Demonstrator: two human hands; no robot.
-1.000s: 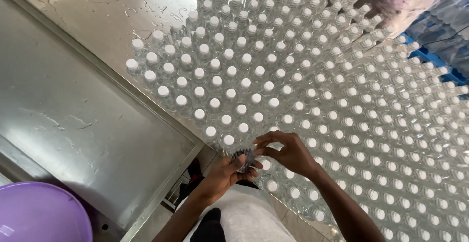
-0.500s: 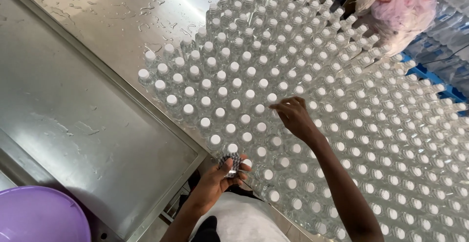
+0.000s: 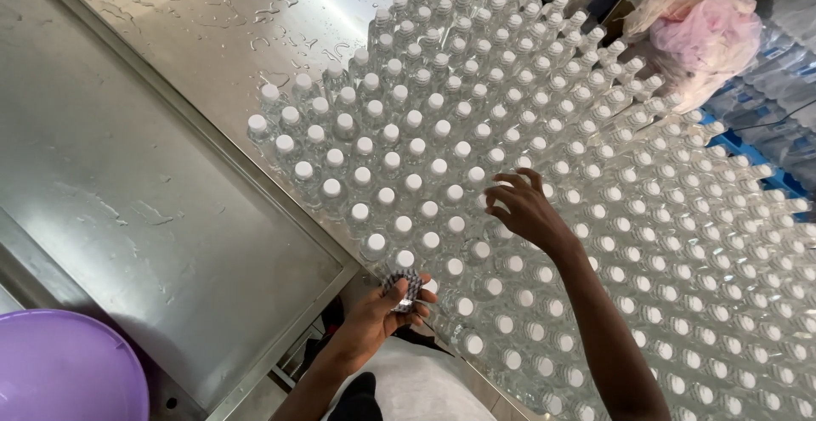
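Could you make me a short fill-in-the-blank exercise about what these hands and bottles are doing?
1. The clear bottles all wear ____ caps.
2. The right hand reaches over the bottles with its fingers ____.
3. The left hand pinches a small patterned stack near the metal table edge, and the basin at the lower left is ____ in colour.

Missing words: white; spread; purple
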